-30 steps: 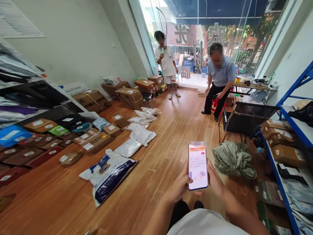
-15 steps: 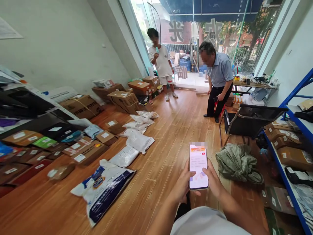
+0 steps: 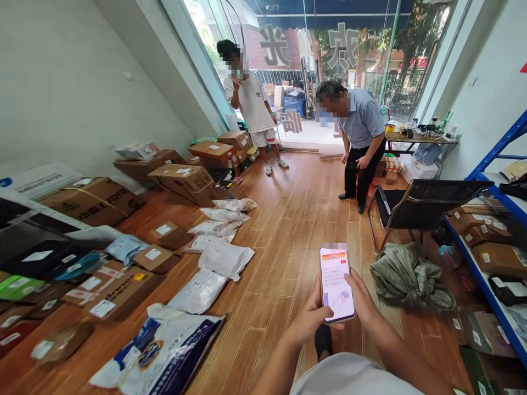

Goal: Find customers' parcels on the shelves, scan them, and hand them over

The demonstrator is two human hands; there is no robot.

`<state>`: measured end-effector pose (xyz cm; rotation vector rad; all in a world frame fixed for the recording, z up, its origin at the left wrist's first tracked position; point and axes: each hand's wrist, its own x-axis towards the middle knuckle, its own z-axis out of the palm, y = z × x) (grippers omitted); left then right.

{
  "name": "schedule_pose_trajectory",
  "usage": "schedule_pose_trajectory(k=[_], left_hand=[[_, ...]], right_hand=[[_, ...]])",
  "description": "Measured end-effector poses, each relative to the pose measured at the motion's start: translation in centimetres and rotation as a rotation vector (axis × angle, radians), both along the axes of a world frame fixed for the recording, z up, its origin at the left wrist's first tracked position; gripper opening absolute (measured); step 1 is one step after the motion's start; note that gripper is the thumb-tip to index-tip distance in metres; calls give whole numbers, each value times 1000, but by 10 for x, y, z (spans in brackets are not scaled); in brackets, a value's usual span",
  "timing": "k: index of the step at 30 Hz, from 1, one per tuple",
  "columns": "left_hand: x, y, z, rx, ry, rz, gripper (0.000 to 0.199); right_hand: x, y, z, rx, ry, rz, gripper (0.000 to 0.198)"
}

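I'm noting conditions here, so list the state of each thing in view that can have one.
Phone: screen lit
Left hand: gripping phone
Right hand: gripping phone
Olive sack: bunched up
Black chair: upright
Blue-and-white bag: lying on floor
Yellow-strapped carton: closed
White parcels: in a row

Left hand [image 3: 309, 314] and right hand [image 3: 362, 296] face inward, seemingly curled underneath.

Far off, the blue-shirted person [image 3: 362, 118] bends lower than before, and the white-shirted person [image 3: 252, 101] has raised a teal item [image 3: 238, 72] to face height. The left hand's [image 3: 308, 319] thumb sits lower on the smartphone [image 3: 336, 288]. The white-and-navy sack [image 3: 164, 351] now runs past the view's near edge.
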<state>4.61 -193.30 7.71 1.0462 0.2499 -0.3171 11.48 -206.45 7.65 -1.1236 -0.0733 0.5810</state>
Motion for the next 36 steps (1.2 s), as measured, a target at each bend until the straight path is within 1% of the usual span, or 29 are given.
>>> schedule_pose_trajectory(k=[3, 7, 10, 13, 16, 19, 21, 23, 25, 28, 31, 33, 36], left_hand=[[5, 19, -18, -38, -15, -15, 120], [9, 38, -45, -67, -27, 7, 119], [10, 47, -52, -100, 9, 39, 119], [11, 53, -46, -149, 22, 63, 118], [13, 59, -32, -161, 13, 54, 115], [14, 64, -17, -145, 12, 27, 111], [15, 66, -10, -164, -5, 28, 109], [17, 67, -7, -186, -16, 45, 108], [18, 68, -7, -186, -15, 62, 107], [18, 71, -8, -173, -8, 74, 105], [19, 73, -7, -149, -15, 71, 100], [21, 74, -5, -120, -46, 86, 98], [23, 74, -1, -93, -93, 95, 98]], right_hand=[[16, 23, -4, -35, -1, -28, 62], [26, 47, -9, -76, -10, -48, 68], [21, 56, -11, -88, -57, -83, 68], [9, 57, -12, -86, -165, -139, 65], [-3, 54, -18, -101, -311, -180, 69], [-12, 52, -30, -158, -502, -167, 67], [-15, 52, -38, -188, -592, -148, 67], [-16, 53, -43, -199, -641, -137, 69], [-15, 54, -45, -222, -680, -133, 68], [-10, 52, -37, -280, -798, -155, 66], [-2, 49, -21, -402, -1016, -156, 62], [4, 49, -11, -496, -1136, -107, 61], [9, 52, 0, -582, -1172, 9, 63]])
